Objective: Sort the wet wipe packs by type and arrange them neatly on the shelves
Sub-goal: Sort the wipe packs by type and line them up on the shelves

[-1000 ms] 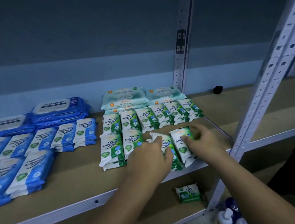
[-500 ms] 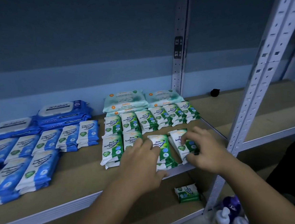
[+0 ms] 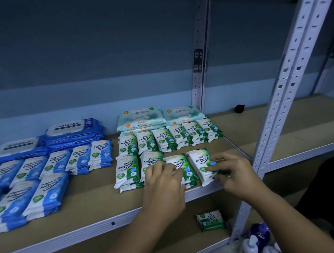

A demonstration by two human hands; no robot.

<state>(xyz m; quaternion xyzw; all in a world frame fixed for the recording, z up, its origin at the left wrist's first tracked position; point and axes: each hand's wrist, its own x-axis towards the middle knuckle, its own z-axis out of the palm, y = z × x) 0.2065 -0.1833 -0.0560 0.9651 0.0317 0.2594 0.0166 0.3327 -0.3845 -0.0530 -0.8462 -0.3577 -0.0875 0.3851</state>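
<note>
Green-and-white pine wipe packs lie in two rows on the brown shelf board [image 3: 91, 194]. The back row [image 3: 171, 138] holds several low stacks. In the front row, my left hand [image 3: 163, 186] lies over the second stack [image 3: 152, 160], its bent fingers and thumb gripping the left edge of the third stack [image 3: 182, 166]. My right hand [image 3: 232, 173] pinches the lower right edge of the rightmost stack [image 3: 199, 160]. The first stack [image 3: 127, 172] lies untouched. Blue fragrance wipe packs [image 3: 46, 175] fill the left side.
Large blue Antabax packs [image 3: 70, 132] and pale green Guardian packs [image 3: 141, 118] sit at the back. One green pack [image 3: 210, 219] lies on the lower shelf. Pump bottles [image 3: 255, 243] stand at the bottom right. A white upright [image 3: 291, 88] is close to my right hand.
The two rightmost front packs were tilted and held up; now they lie flat in line with the row. Both hands have drawn back slightly toward the shelf's front edge.
</note>
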